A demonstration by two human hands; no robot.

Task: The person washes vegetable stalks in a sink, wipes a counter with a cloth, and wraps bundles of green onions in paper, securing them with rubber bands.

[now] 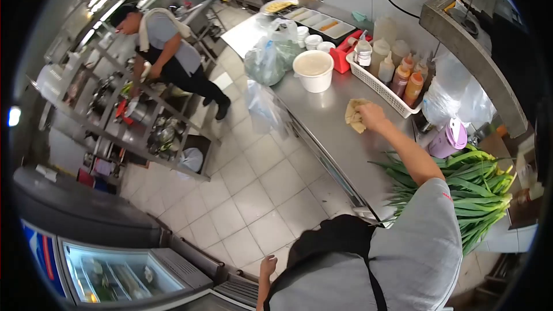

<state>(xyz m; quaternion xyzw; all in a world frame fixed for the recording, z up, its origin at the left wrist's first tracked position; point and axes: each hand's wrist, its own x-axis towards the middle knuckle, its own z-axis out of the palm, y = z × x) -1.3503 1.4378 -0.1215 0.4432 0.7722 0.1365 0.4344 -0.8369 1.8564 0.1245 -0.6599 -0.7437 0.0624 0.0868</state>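
My right hand [372, 117] presses a beige cloth [355, 116] onto the steel counter [337, 138], its fingers closed on the fabric. Just beyond the cloth is a lidded white tub [314, 74]. A white plastic basket [377, 83] of squeeze bottles, some with orange and red-brown sauce, sits right beside my right hand. Down at my side, by the black apron [331, 247], hangs my left hand [268, 266]. Its fingers look curled, and nothing shows in them.
Long green leafy stalks [461, 190] cover the counter's right end, near a purple-lidded container [448, 139]. Plastic bags [271, 52], a red holder [344, 55] and a topping tray [319, 22] stand farther back. Across the tiled floor, a person [170, 46] works at a rack [124, 121]. A glass-topped fridge [115, 273] is lower left.
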